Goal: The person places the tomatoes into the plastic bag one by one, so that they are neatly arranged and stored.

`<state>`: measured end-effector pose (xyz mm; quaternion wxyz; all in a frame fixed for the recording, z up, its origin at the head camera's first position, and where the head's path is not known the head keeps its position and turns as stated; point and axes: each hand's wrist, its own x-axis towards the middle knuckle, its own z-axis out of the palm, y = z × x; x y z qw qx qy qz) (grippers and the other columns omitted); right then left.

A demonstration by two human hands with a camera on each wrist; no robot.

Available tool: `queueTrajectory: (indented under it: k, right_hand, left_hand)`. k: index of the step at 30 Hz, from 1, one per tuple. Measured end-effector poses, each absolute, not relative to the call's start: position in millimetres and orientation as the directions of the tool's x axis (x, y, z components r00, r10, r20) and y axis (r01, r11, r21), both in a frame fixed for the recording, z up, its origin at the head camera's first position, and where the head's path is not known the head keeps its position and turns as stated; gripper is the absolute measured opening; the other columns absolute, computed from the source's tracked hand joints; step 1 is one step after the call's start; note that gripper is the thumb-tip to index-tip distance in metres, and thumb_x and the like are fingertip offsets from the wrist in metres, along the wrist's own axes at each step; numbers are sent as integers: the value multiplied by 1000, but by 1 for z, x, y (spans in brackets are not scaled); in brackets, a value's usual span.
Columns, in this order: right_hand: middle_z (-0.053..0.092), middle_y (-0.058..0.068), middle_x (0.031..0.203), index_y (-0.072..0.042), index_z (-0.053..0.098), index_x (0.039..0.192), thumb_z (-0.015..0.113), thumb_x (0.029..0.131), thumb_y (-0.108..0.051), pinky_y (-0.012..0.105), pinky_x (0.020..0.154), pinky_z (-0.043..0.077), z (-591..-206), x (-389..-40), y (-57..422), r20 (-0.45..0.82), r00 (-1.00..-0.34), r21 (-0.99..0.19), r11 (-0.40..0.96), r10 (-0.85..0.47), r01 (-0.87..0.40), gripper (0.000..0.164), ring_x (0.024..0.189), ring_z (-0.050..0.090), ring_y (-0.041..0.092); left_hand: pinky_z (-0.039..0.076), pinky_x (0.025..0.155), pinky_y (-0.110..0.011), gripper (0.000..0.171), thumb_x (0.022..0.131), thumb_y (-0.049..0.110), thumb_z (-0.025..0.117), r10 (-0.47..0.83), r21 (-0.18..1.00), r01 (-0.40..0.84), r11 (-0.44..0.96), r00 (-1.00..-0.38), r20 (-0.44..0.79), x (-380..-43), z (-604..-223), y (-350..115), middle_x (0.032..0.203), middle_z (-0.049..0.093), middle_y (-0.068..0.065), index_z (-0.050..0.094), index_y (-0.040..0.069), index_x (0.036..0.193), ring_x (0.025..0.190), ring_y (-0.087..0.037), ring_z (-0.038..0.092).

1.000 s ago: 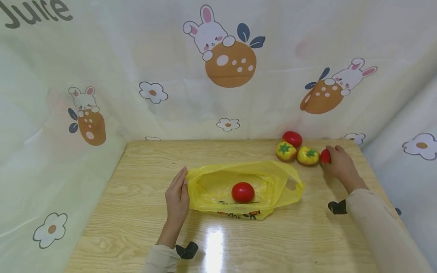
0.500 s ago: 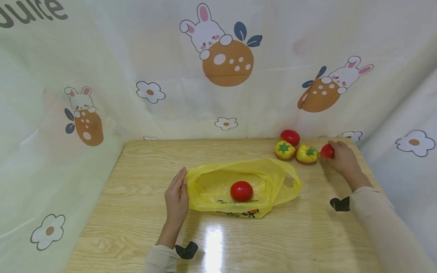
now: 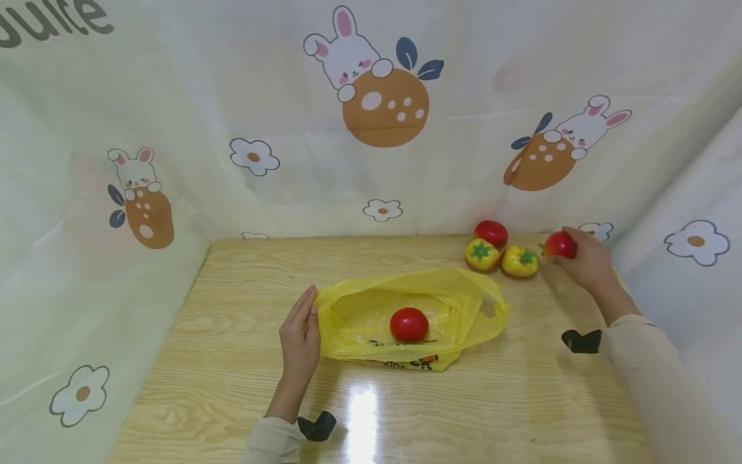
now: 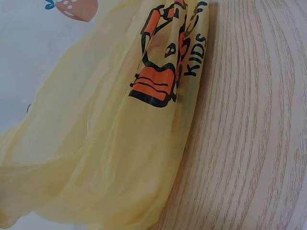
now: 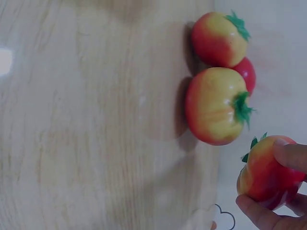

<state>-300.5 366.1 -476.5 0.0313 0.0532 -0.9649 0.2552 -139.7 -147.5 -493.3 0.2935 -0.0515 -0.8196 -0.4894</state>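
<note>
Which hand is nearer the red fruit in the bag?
Left: the left hand touches the yellow bag, left of the red fruit; the right hand, well to its right, holds another fruit.

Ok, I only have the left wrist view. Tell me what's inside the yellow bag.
Observer: One red fruit lies inside the bag.
Operator: Now report the right hand.
Observer: The right hand holds a leafy fruit between thumb and fingers.
Operator: List the other fruit on the table.
Observer: Three are grouped near the far edge of the table: a yellow fruit, a second yellow fruit and, behind the first, another red one.
</note>
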Motion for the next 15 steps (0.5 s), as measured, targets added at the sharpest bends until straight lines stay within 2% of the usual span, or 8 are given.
queueTrajectory:
  k: [7, 15]
  right_hand:
    - [37, 44, 137, 12, 27, 147, 64, 93, -16, 72, 100, 35, -468, -300, 366, 54, -997, -514, 854, -63, -82, 71, 121, 37, 59]
    - [37, 43, 139, 12, 29, 146, 65, 93, -15, 74, 100, 33, -452, -297, 364, 110, -990, -502, 855, -87, -130, 69, 121, 36, 60]
  left_hand:
    - [48, 100, -38, 34, 97, -8, 50, -205, 760, 369, 534, -816, 540, -141, -496, -149, 133, 58, -26, 57, -10, 130, 125, -40, 55]
    - [47, 100, -40, 34, 97, -8, 51, -211, 764, 372, 527, -814, 542, -139, -494, -148, 134, 58, -24, 57, -10, 130, 125, -39, 55]
